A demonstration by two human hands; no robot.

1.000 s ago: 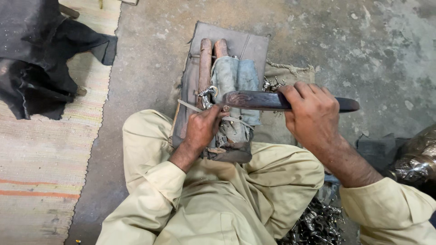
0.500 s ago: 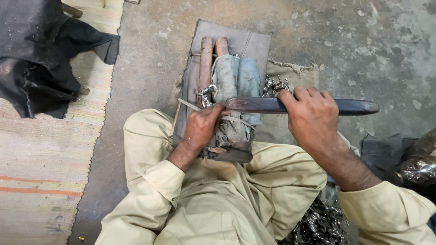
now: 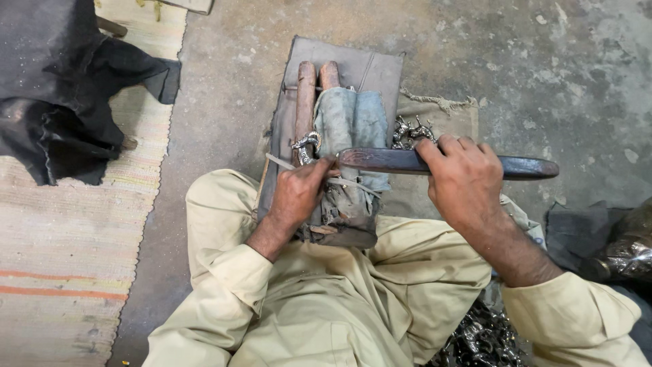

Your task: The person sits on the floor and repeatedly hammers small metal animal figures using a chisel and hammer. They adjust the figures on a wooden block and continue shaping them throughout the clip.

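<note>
a small shiny metal piece (image 3: 305,146) sits on the wooden block (image 3: 305,102), pinned by the closed left hand (image 3: 299,194). the right hand (image 3: 465,178) grips a long dark file (image 3: 407,161) just beside it, over the cloth (image 3: 353,129).

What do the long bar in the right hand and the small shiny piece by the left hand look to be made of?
The long bar looks like dark metal, dull with a rusty-brown film, probably steel; the look alone leaves it open. The right hand grips its middle. The small shiny piece by the left hand looks like bright cast metal: silvery glints and curved edges.
</note>
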